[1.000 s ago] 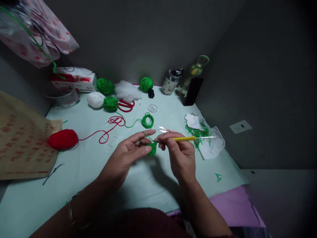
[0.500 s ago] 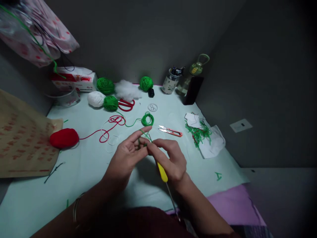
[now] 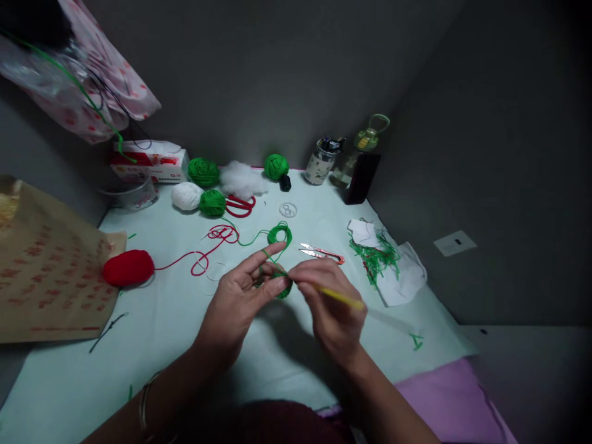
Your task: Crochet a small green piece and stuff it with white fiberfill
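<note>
My left hand [image 3: 240, 296] pinches a small green crochet piece [image 3: 283, 288] between thumb and fingers, its index finger stretched out with green yarn looped over it. From that finger the strand runs toward a loose green coil of yarn [image 3: 279, 233] on the table. My right hand [image 3: 330, 302] is closed around a crochet hook [image 3: 340, 297] with a yellow handle, its tip at the green piece. The tip itself is mostly hidden by the fingers. Just beyond my right hand lie orange-handled thread snips [image 3: 324, 253], blades pointing left.
Left are a red yarn ball [image 3: 128, 268] and a paper bag [image 3: 55, 283]. Along the back stand a tissue box [image 3: 152, 166], green yarn balls [image 3: 203, 172], white stuffing [image 3: 241, 179], red-handled scissors [image 3: 241, 206], a pen cup [image 3: 319, 163] and a bottle [image 3: 345, 166]. Green yarn scraps [image 3: 382, 253] lie right.
My right hand has turned, swinging the hook's yellow handle from pointing down toward me to pointing right. More of the green piece shows now. The whole view has shifted slightly.
</note>
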Demonstrator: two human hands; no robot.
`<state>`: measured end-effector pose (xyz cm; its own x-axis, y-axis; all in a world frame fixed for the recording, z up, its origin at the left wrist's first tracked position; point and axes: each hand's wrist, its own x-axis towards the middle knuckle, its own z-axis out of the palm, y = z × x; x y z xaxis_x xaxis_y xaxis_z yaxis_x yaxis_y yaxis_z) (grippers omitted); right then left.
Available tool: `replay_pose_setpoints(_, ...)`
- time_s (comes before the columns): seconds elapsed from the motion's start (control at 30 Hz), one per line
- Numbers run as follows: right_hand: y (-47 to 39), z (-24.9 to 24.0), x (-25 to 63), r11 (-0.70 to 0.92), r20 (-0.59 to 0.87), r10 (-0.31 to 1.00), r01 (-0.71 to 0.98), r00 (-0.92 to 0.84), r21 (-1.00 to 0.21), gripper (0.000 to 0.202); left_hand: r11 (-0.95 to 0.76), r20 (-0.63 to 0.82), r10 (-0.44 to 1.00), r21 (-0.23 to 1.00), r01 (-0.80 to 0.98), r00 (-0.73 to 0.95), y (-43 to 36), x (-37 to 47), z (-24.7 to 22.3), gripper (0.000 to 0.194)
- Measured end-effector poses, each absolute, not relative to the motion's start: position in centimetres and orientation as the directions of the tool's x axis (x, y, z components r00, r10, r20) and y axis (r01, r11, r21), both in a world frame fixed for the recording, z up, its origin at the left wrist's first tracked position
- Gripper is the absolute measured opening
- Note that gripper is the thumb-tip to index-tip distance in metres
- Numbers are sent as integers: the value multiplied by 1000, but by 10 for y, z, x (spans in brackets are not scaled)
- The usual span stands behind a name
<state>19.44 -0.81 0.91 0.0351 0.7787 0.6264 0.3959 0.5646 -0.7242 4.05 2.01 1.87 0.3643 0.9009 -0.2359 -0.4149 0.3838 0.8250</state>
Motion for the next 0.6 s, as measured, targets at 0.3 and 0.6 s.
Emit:
replay_pose_setpoints(0.3, -4, 13, 202, 486, 502, 843, 128, 193, -865, 21, 580, -332, 803, 625, -522, 494, 29, 37, 17, 37)
replay_pose_setpoints(0.6, 3, 7, 203, 298, 276, 950, -149, 149, -943, 18, 426, -272, 872, 831, -356, 407, 23, 33, 17, 38)
